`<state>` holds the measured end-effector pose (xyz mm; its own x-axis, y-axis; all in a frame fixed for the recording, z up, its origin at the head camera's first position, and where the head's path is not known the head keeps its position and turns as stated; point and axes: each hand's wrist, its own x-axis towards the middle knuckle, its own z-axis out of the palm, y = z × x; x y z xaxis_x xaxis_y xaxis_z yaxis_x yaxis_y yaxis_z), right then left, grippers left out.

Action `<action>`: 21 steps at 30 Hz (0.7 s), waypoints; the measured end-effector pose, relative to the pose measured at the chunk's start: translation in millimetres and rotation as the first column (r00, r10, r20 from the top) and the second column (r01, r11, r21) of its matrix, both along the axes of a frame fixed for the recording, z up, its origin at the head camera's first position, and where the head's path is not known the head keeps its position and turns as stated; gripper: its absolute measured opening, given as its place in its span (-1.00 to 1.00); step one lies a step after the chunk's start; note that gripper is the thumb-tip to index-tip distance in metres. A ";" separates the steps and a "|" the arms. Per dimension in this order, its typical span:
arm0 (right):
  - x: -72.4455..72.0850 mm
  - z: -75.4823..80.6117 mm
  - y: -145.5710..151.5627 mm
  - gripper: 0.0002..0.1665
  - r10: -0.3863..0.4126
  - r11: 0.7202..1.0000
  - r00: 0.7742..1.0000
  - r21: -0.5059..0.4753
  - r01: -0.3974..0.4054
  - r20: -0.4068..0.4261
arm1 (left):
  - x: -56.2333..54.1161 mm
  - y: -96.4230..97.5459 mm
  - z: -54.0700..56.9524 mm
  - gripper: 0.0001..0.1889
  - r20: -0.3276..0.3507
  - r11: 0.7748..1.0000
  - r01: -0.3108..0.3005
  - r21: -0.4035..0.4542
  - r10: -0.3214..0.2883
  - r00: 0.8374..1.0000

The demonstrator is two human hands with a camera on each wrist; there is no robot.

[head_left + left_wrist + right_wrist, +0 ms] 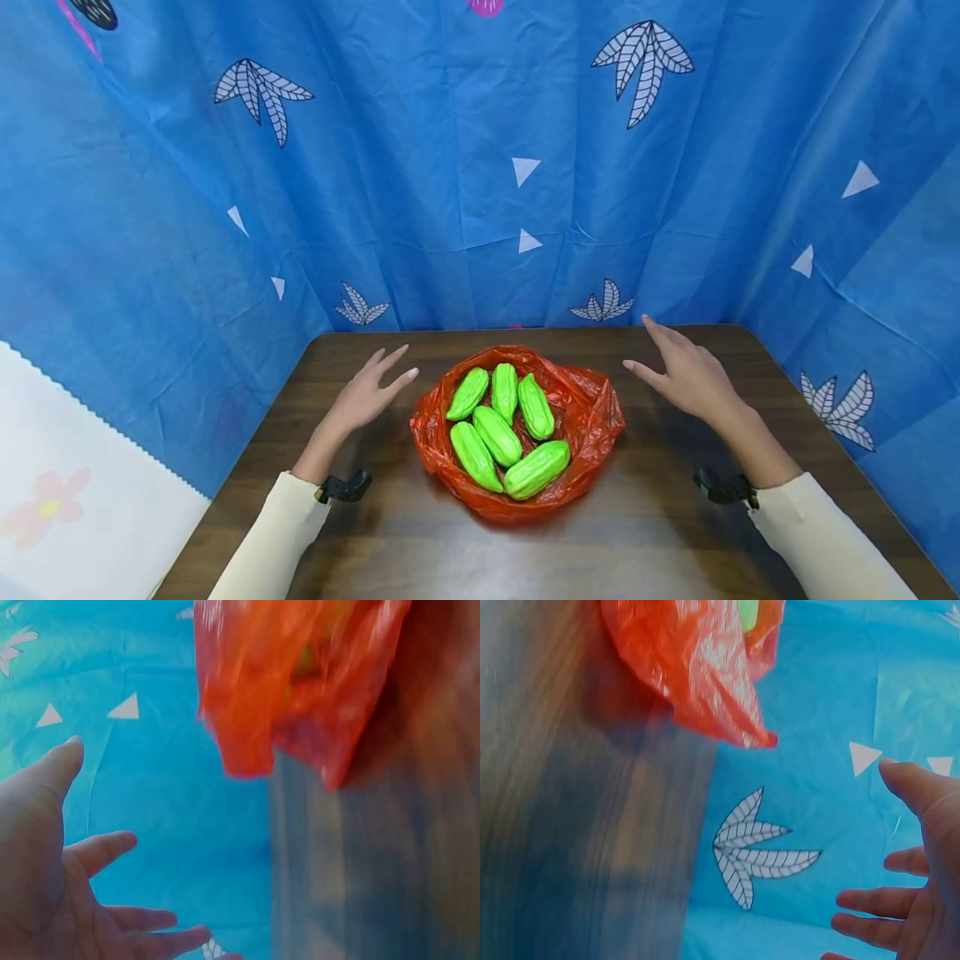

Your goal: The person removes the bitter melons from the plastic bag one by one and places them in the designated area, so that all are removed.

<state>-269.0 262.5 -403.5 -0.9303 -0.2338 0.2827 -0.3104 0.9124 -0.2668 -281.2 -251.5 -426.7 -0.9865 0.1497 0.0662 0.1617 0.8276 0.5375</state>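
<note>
A red plastic bag (480, 507) lies spread wide at the middle of the table. Inside it rest several bright green, ridged, oblong pieces (497, 435) that look like vegetables. To the bag's left my left hand (363, 397) hovers with fingers extended and nothing in its grasp. On the other side my right hand (693, 375) is held up, fingers and thumb spread, also without anything in it. Both wrist views show a gap between the hand and the crumpled side of the bag; the left wrist view has the bag (277, 682) above and right of my fingers.
The dark wooden table (450, 567) meets a blue curtain (450, 167) with leaf and triangle prints along its back edge. More curtain hangs at both sides. A white cloth panel with a flower print (48, 507) is at the lower left.
</note>
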 end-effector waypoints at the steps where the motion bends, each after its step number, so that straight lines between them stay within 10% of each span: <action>1: 1.7 -0.7 -2.0 0.06 0.006 1.000 1.000 -0.005 -0.006 0.006 | 2.9 1.7 -1.8 -0.18 0.009 1.000 0.006 0.012 -0.006 1.000; 21: 27.1 -21.2 -36.9 -0.05 0.104 0.978 0.993 -0.189 -0.091 0.061 | 34.5 29.9 -36.2 -0.22 0.056 0.957 0.182 0.224 -0.199 0.978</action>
